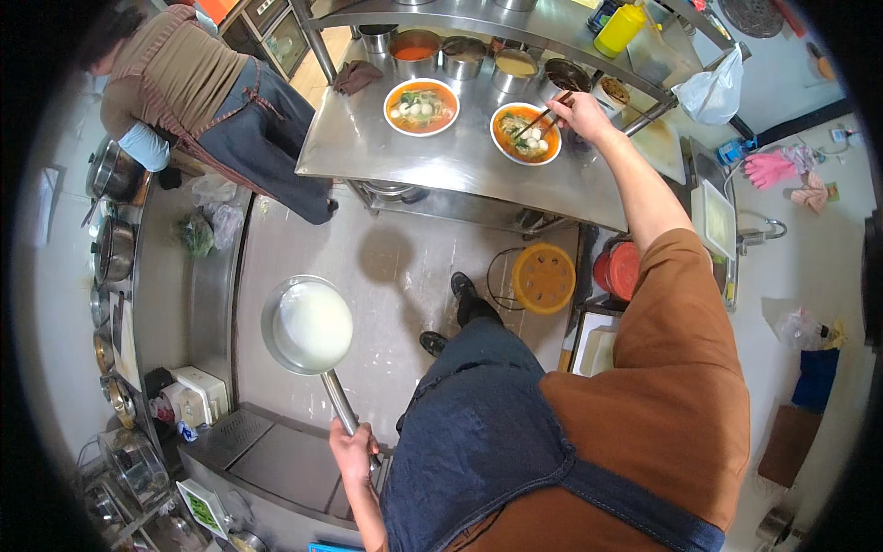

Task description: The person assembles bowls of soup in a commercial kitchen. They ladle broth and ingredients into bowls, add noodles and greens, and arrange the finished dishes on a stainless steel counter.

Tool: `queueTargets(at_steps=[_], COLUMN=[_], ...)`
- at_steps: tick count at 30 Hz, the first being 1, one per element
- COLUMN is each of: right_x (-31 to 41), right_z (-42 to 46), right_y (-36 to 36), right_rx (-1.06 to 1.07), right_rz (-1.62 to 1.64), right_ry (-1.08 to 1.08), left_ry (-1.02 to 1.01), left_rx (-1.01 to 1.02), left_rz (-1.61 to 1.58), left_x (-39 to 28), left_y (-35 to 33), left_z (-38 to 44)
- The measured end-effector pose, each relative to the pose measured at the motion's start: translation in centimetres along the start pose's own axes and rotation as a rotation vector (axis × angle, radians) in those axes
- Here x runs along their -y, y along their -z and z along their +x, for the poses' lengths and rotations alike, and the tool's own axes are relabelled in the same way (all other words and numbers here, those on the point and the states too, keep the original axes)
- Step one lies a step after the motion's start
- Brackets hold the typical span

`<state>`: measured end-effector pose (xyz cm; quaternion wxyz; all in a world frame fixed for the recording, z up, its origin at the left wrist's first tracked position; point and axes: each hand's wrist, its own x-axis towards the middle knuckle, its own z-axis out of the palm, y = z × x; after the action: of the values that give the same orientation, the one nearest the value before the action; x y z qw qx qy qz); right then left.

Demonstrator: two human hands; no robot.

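Observation:
My left hand (353, 441) grips the metal handle of a saucepan (314, 328), which hangs over the floor and holds a milky white liquid. On the steel table, my right hand (579, 114) holds dark chopsticks (534, 124), their tips down in a white bowl (526, 134) of orange-red soup. Noodles, green leaves and white balls show in that soup. A second white bowl (421, 107) with similar contents sits to its left, apart from both hands. Behind the bowls stands a row of metal pots, one with red sauce (414, 54) and another with a yellowish liquid (515, 69).
A person (200, 90) in an apron bends at the far left. On the floor by the table stands a round orange stool (543, 278). A steel shelf (483, 19) overhangs the pots, with a yellow squeeze bottle (619, 31) on it. A sink (724, 276) lies right.

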<state>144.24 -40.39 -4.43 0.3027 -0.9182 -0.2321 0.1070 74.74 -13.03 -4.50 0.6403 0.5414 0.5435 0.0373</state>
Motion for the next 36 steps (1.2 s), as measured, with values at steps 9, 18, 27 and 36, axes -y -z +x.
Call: queueTargets(at_steps=[9,18,27,36], right_x=[-0.9,-2.1,-3.3,-4.0], right_z=[1.0,0.0,-0.3,1.3], right_y=[0.3,4.3,3.8,0.1], right_rx=[-0.05,-0.104,-0.304,-0.339], right_rz=[0.169,0.322,0.337,0.357], right_ry=[-0.083,-0.071,-0.031,0.027], left_ry=[0.015,0.039,0.038,0.04], left_rx=[0.024,0.073,0.103,0.114], left_rz=[-0.034,-0.051,-0.017,-0.033], left_x=[-0.6,-2.2,-3.9,-4.9], left_y=[-2.4,-6.2,-8.5,-9.5], left_z=[0.5,1.4,1.9,2.4])
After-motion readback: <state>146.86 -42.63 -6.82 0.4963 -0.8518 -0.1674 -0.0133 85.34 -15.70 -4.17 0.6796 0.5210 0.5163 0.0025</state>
